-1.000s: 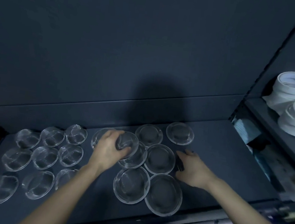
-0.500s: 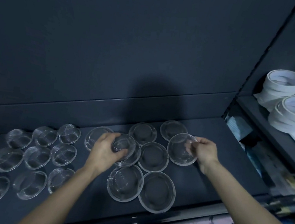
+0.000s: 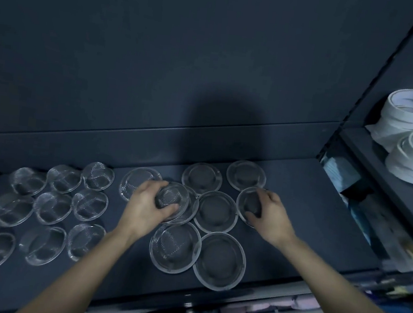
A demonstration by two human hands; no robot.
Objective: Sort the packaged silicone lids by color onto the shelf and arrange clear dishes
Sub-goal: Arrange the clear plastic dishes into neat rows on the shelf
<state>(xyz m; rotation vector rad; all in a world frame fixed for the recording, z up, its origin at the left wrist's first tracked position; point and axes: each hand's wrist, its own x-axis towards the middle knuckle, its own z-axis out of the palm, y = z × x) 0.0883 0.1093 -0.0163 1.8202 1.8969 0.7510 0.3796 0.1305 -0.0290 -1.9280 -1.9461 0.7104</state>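
Two curled grips, right grip (image 3: 269, 218) lowered with flat dish (image 3: 247, 202) toward shelf (image 3: 310, 206), left grip (image 3: 147, 205) unmoved round small dish (image 3: 172, 197).

Clear round dishes lie on the dark shelf (image 3: 297, 205) in two clusters: at the left, small bowls (image 3: 53, 207) with inner dividers and fine ribbing sit in three rough rows close together, and in the middle, wider flat saucers (image 3: 215, 212) with broad rims lie rim to rim. The left hand (image 3: 147, 206) grips one ribbed bowl (image 3: 169, 198), tilted, over a saucer on that cluster's left side. The right hand (image 3: 268, 215) holds an end saucer (image 3: 247, 202) by its rim at the cluster's right edge.
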